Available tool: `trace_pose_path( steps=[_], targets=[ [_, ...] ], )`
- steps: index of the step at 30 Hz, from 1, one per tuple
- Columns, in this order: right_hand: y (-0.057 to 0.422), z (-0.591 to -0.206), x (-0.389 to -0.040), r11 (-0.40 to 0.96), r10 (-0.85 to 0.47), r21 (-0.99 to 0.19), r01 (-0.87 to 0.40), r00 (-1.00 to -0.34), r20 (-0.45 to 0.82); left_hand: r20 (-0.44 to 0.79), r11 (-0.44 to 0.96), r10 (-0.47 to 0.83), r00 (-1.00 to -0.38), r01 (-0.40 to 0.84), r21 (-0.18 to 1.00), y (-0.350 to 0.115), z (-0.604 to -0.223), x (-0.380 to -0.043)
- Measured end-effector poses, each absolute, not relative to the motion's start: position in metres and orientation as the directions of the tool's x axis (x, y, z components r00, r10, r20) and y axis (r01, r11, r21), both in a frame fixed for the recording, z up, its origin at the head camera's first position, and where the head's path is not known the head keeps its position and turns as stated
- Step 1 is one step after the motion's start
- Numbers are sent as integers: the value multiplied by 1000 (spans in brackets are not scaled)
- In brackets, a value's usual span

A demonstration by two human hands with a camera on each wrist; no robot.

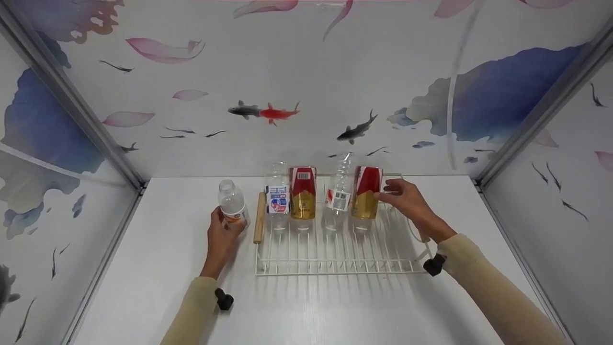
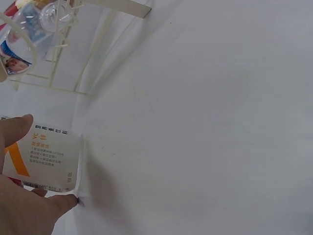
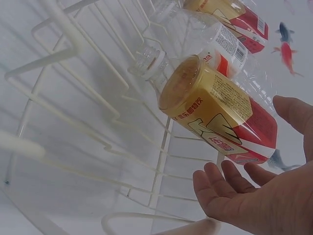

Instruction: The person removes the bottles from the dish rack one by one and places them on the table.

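My left hand (image 1: 224, 235) grips a clear plastic bottle (image 1: 231, 199) around its white-and-orange label (image 2: 49, 156). This uncapped bottle is upright on the left, beside the rack's wooden handle (image 1: 259, 218). At the right end of the white wire rack (image 1: 335, 274), my right hand (image 1: 407, 199) has its fingers loosely spread beside a red-and-gold-labelled bottle (image 1: 368, 191). In the right wrist view, thumb and fingers (image 3: 222, 188) lie around the base end of that bottle (image 3: 220, 110), whose neck points down into the rack.
Also in the rack are a second red-and-gold bottle (image 1: 302, 194), a clear bottle with a small white-and-red label (image 1: 337, 200) and one with a blue-and-white label (image 1: 278, 199). The patterned back wall (image 1: 306, 86) rises behind the white table (image 1: 306, 311); side panels flank it.
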State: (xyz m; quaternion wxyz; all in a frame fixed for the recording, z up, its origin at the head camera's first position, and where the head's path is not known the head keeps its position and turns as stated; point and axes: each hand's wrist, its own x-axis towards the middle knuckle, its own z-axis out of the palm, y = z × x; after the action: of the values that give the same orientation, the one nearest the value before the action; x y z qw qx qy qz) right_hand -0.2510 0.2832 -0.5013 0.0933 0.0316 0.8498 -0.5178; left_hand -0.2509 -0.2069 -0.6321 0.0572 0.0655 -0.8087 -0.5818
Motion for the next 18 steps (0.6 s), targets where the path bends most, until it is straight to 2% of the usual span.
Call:
trace_pose_path(
  steps=[10,18],
  targets=[
    [286,-507,-252,473,-51,-873,115,-986,-157,-32,338,-169,-985,-89,937,-214,-623,-239],
    [284,-510,-254,451,-59,-884,124,-984,-168,-16,361,-153,-988,-71,930,-217,-618,-232]
  ],
)
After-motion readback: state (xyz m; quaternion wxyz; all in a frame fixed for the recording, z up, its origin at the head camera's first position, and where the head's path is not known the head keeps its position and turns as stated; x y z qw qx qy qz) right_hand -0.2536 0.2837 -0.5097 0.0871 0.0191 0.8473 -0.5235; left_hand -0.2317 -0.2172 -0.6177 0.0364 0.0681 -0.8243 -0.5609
